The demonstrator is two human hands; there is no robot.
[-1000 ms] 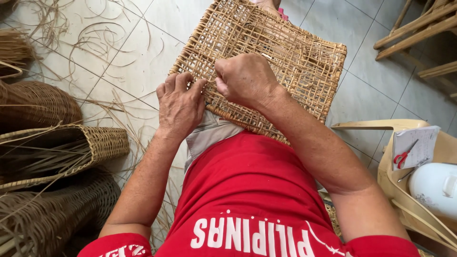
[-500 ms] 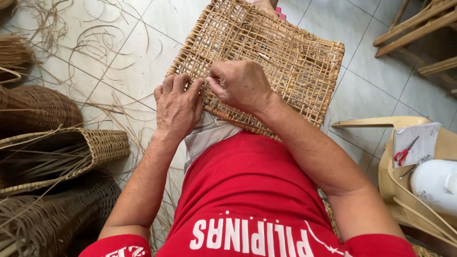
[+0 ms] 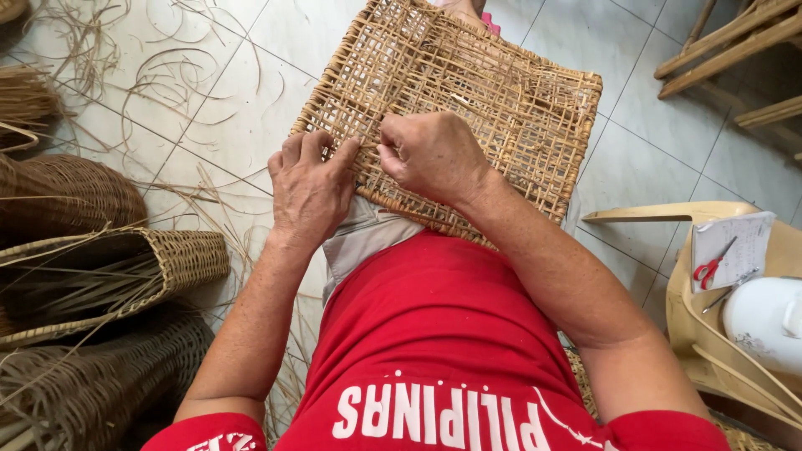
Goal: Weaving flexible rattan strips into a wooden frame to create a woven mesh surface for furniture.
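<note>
1. Location: the woven panel (image 3: 468, 108), an open-lattice rattan mat, lies across the person's lap and extends away from the body over the tiled floor (image 3: 209, 92).
2. Left hand (image 3: 309, 188): laid palm-down on the panel's near edge, fingers curled and pressing into the weave. It steadies the piece rather than gripping it; whether a strand sits under the fingertips cannot be told.
3. Right hand (image 3: 430, 154): closed to a pinch, thumb against forefinger, right beside the left hand at the same edge. It appears to nip a thin strand, though the strand itself is too fine to confirm.
4. Handling, judged from appearance: the panel looks light and semi-rigid. It should flex somewhat but hold its shape. The surface is rough, so it is unlikely to slip. Single strands look brittle and may snap if bent sharply.
5. Hold points: the thicker bound rim is the best place to take it. Avoid lifting by one strand of the open lattice.
6. Surroundings: finished baskets (image 3: 92, 276) stand to the left, loose fibre strips (image 3: 175, 79) litter the floor, and red-handled scissors (image 3: 710, 267) rest on a plastic chair (image 3: 668, 292) to the right.
</note>
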